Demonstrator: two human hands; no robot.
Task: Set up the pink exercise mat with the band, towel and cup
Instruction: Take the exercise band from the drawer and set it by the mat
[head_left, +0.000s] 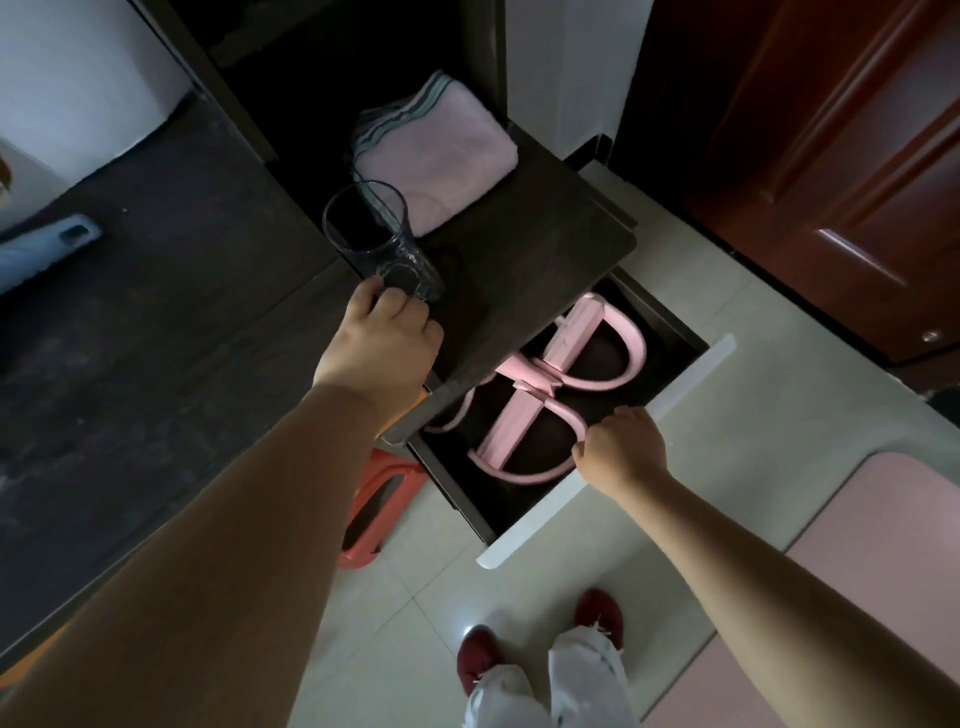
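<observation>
Both hands grip: left (382, 343) cup (382, 244), right (623, 447) drawer (597, 499) holding band (550, 384).

Both arms bare to past the elbow, no sleeves, watch or rings visible. White trousers (571, 680), creased at the hem. Dark red shoes (480, 657).

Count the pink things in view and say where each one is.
3. The folded pink towel lies on the dark cabinet top, the pink loop-handled exercise band lies in the open drawer, and the pink exercise mat lies on the tiled floor at right. Others may be hidden.
</observation>
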